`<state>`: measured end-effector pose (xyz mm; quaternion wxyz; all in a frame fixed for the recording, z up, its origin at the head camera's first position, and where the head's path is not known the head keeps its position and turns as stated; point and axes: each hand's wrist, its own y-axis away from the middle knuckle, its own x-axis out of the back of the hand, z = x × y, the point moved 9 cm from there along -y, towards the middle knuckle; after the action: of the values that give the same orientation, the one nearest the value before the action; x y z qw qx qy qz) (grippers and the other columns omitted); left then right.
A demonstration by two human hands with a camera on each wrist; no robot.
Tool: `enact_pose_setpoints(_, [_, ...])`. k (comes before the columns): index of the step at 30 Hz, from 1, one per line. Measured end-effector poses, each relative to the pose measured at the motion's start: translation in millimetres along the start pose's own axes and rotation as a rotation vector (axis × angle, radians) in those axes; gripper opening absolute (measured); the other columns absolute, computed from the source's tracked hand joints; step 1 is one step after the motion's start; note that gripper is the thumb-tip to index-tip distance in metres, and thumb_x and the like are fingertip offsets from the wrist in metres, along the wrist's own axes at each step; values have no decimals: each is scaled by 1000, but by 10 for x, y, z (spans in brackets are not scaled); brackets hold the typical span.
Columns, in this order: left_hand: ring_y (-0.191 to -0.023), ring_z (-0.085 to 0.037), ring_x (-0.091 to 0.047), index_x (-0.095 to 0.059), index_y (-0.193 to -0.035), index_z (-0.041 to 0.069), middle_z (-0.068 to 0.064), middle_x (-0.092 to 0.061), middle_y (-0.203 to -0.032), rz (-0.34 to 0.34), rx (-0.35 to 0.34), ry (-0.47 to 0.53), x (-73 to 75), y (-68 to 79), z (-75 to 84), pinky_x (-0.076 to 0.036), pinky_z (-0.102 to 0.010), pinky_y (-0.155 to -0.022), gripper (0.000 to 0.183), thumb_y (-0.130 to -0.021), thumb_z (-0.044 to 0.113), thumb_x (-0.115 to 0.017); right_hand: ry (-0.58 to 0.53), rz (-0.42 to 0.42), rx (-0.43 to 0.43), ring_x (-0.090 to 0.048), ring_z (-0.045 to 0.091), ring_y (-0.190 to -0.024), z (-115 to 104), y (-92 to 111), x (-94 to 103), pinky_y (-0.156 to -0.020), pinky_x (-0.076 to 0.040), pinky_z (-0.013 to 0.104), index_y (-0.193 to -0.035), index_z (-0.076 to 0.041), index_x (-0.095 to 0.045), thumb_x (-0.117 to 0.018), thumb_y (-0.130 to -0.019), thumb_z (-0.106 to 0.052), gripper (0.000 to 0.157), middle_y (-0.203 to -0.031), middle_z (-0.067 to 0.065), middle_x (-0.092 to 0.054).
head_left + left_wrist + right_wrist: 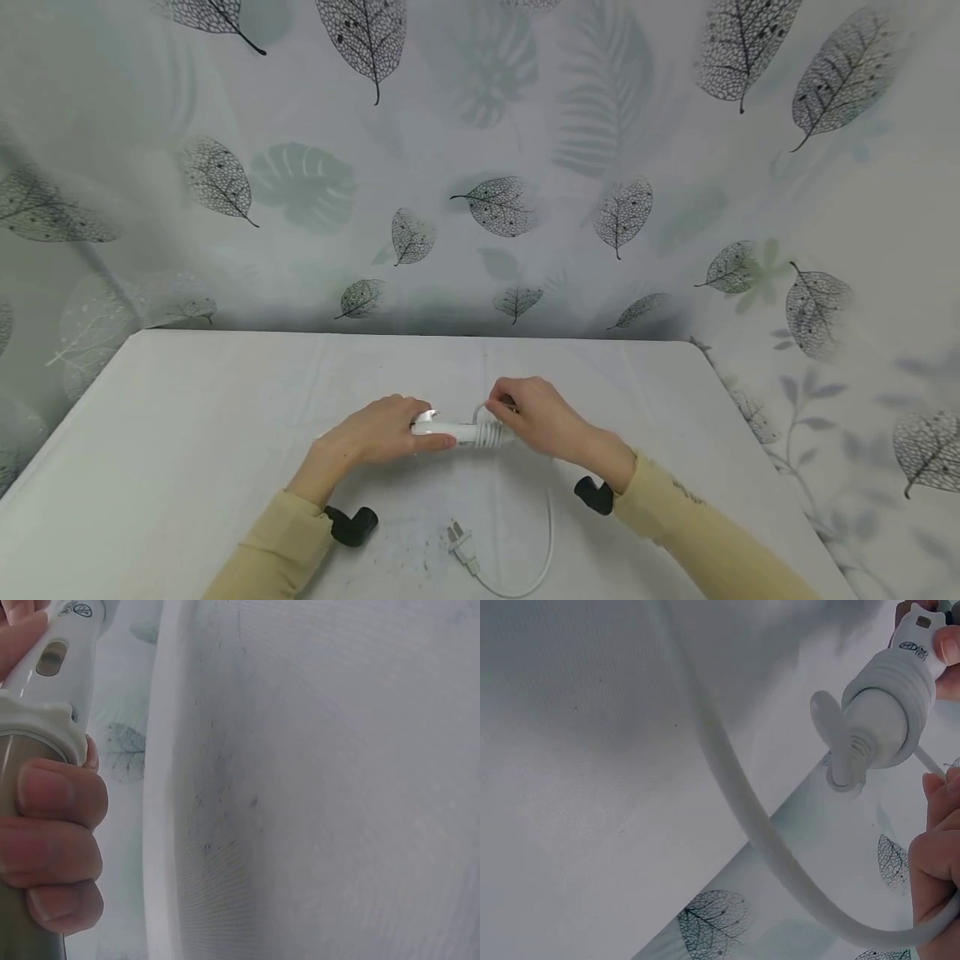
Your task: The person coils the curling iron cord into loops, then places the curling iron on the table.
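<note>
A white curling iron (pixel 467 432) with a greyish barrel (pixel 19 776) is held level above the table. My left hand (pixel 384 429) grips it, with fingers curled round the barrel and the thumb along the white body. Several turns of white cord (pixel 489 434) wrap the handle end, seen closer in the right wrist view as coils (pixel 896 675) behind the cord's swivel base. My right hand (pixel 543 417), just right of the handle, pinches the cord between thumb and fingers. The loose cord (pixel 759 832) hangs in a curve below that hand. Its two-pin plug (pixel 461 543) lies on the table.
The white table (pixel 225 417) has small dark specks on its cloth near the front. Behind it hangs a leaf-patterned curtain (pixel 450 150), which continues down the right side. A black wrist device (pixel 352 527) sits at the left sleeve, another (pixel 594 496) at the right.
</note>
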<state>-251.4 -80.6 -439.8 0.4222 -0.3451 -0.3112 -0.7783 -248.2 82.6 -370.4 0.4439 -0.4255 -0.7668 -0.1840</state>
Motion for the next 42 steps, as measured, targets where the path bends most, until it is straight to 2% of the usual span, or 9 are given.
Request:
enact_pose_setpoints(6, [-66,-12,-51,-61,-87,23,4,-56,-72,25,-17,-4,10,-15,1,-41,-32,-62,46,-84,69,-62,-14,22,-8,-49,6,-64,-62,85,5,-59,-45,22,-97,-3,-68,-60,-99,-10,11,-80,2,-67])
enact_pose_setpoints(16, [-68,-13,-51,-60,-89,22,4,-56,-74,48,-19,-17,39,-5,13,-41,-32,-63,49,-85,70,-62,-7,101,-65,-42,4,-58,-99,224,3,-54,-39,22,-93,-8,-68,-63,-98,-15,10,-68,-8,-54])
enact_pose_setpoints(21, [-68,-13,-51,-60,-91,22,4,-56,-74,47,-16,-30,37,-4,16,-41,-32,-62,48,-85,70,-61,-29,92,-82,-40,3,-56,-125,299,-37,-52,-37,22,-97,-5,-67,-59,-101,-15,13,-65,-8,-49])
enact_pose_setpoints(26, [-68,-13,-51,-61,-91,23,5,-56,-74,51,-8,-35,36,-6,17,-41,-32,-62,47,-85,69,-62,-26,86,-114,-42,3,-56,-152,377,-71,-52,-40,22,-104,-3,-68,-56,-100,-12,15,-67,-9,-52])
enact_pose_setpoints(29, [-68,-13,-51,-61,-93,21,5,-56,-74,51,-6,-53,40,-6,21,-41,-32,-62,48,-85,69,-63,-31,95,-116,-44,3,-57,-185,428,-80,-54,-42,23,-103,-5,-69,-57,-100,-11,14,-68,-10,-54])
enact_pose_setpoints(36, [-68,-14,-50,-61,-97,19,3,-55,-74,56,8,-100,53,-11,11,-40,-31,-62,51,-85,69,-63,-38,75,-84,-40,1,-56,-297,559,-162,-51,-40,21,-99,-8,-66,-54,-103,-12,13,-66,-10,-46])
enact_pose_setpoints(40, [-66,-13,-49,-60,-93,20,3,-54,-71,63,-1,-111,61,-9,10,-39,-31,-61,51,-85,70,-62,10,46,-60,-44,1,-59,-320,618,-264,-53,-42,20,-105,-4,-64,-54,-102,-8,12,-72,-6,-55])
enact_pose_setpoints(42, [-65,-13,-49,-59,-90,20,4,-53,-70,65,-5,-111,67,-4,10,-39,-30,-60,50,-85,70,-62,59,42,-25,-54,3,-64,-339,651,-319,-57,-46,21,-109,0,-64,-54,-101,-7,15,-81,0,-65])
